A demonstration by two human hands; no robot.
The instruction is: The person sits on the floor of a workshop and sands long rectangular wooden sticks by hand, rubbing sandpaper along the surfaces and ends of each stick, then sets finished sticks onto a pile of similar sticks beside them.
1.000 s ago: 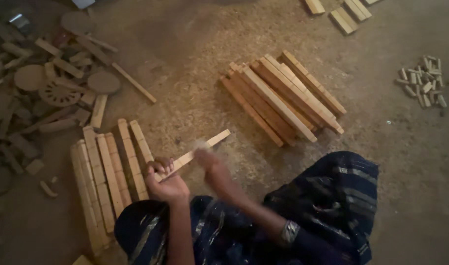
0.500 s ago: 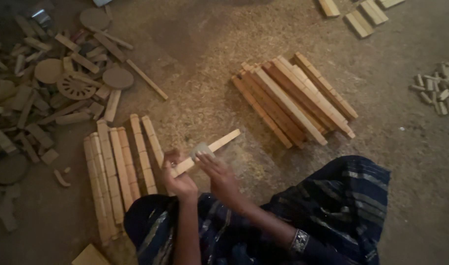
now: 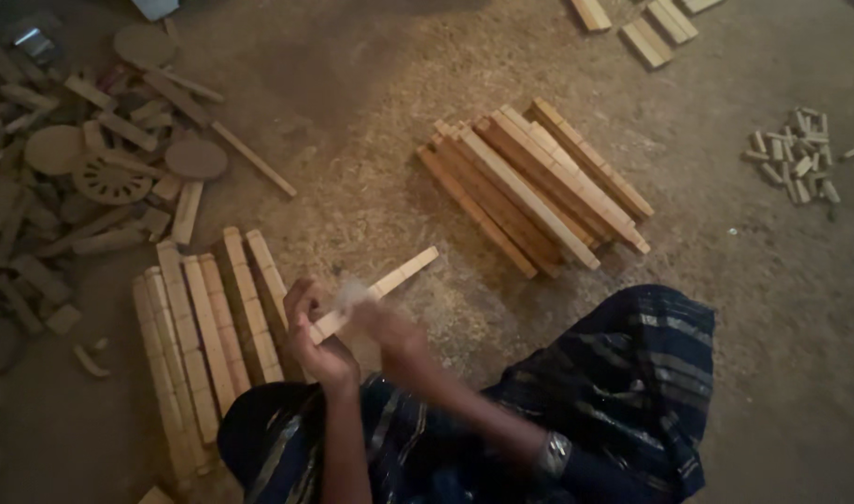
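My left hand (image 3: 315,336) grips one end of a pale wooden strip (image 3: 399,274) that points up and to the right over the sawdust floor. Blurred with motion, my right hand (image 3: 389,329) lies against the same strip beside a small pale piece (image 3: 350,293), perhaps an abrasive pad; whether its fingers close on it I cannot tell. A row of similar strips (image 3: 203,327) lies flat just left of my hands. My knees, under dark blue striped cloth (image 3: 623,392), fill the lower frame.
A stack of longer wooden strips (image 3: 534,182) lies on the floor above right. A heap of scrap wood, discs and a spoked wheel piece (image 3: 109,177) covers the left. Small short pegs (image 3: 796,154) are scattered at far right; a few blocks (image 3: 651,33) sit at the top.
My right hand has slid back and forth along the strip, which stays held by my left hand. The view has shifted slightly, so the piles sit a little differently in frame.
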